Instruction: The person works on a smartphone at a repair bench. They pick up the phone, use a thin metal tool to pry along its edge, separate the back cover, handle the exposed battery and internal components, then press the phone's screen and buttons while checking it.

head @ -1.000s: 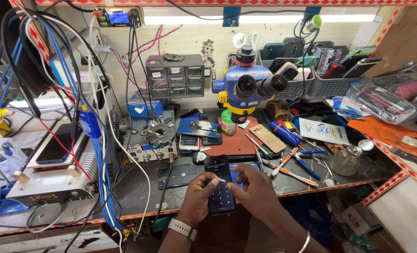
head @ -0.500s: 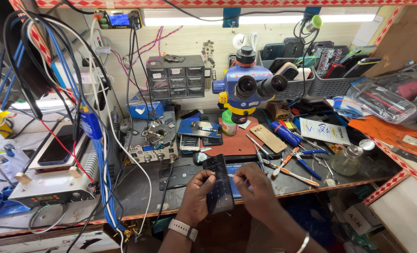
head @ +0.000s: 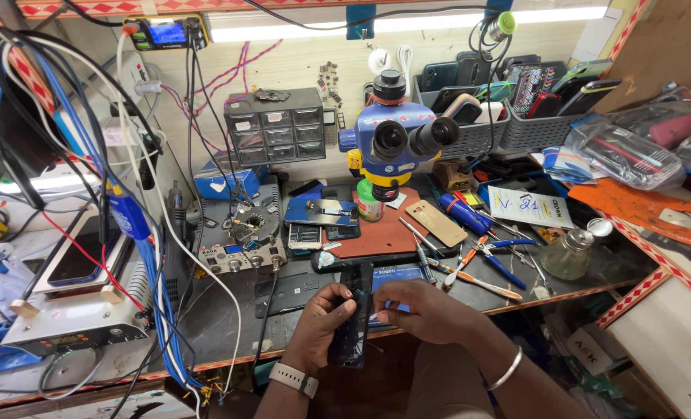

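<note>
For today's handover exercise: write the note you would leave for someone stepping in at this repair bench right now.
Left hand: grips the dark phone, held on edge over the bench's front edge.
Right hand: fingertips at the phone's upper right side.
Nearby: tweezers and pliers to the right, blue microscope behind, orange mat beneath it.
Done: phone is in hand, off the mat.
Left: whether it is opened cannot be told; tools lie untouched.

Left hand [head: 323, 326] and right hand [head: 423, 309] close together at centre, fingers [head: 344, 296] curled, wrists bent inward.
</note>
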`<state>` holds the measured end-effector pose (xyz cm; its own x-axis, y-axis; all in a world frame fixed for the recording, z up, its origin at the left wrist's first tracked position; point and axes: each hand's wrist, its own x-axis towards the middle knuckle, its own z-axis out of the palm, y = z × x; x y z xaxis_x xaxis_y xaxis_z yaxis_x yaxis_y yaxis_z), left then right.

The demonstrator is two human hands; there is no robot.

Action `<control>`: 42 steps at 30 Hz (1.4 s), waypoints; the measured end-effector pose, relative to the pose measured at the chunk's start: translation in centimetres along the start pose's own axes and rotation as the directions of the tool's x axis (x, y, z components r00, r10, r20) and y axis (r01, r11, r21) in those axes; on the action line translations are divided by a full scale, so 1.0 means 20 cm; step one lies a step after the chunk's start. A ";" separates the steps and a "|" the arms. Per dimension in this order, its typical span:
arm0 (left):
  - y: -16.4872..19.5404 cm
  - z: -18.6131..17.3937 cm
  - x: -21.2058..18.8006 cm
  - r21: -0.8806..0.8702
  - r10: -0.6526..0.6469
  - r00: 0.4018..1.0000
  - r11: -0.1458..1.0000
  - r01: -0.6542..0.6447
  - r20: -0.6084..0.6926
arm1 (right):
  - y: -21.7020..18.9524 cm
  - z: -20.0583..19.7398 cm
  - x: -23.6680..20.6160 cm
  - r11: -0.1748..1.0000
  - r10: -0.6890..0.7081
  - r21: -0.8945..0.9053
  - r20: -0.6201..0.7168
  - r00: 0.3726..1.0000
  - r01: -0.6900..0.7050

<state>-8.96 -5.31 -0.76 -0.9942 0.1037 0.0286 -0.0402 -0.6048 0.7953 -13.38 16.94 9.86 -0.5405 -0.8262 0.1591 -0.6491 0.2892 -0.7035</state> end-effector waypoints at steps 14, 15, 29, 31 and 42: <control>0.01 0.02 0.00 0.050 -0.008 0.999 0.999 0.010 -0.031 | 0.04 0.04 0.02 0.994 0.053 0.095 -0.100 0.994 -0.044; 0.01 0.02 0.00 0.042 -0.015 0.999 0.999 0.016 -0.028 | 0.04 0.04 0.02 0.994 0.060 0.098 -0.101 0.993 -0.050; 0.01 0.03 0.01 0.046 -0.016 1.000 0.999 0.015 0.027 | 0.01 0.00 0.04 0.965 0.263 0.057 -0.143 0.954 -0.257; 0.01 0.03 0.01 0.081 -0.009 1.000 0.997 0.007 0.027 | 0.03 -0.02 0.05 0.952 0.306 0.073 -0.158 0.939 -0.298; -0.01 0.03 0.02 0.078 0.006 0.999 0.997 -0.003 -0.032 | 0.22 0.17 0.03 0.756 0.538 0.550 -0.211 0.816 -0.356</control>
<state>-9.36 -4.67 -0.64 -0.9971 0.0750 0.0137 -0.0292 -0.5419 0.8400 -14.71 16.10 4.47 -0.9034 -0.4164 -0.1024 -0.0038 0.2465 -0.9691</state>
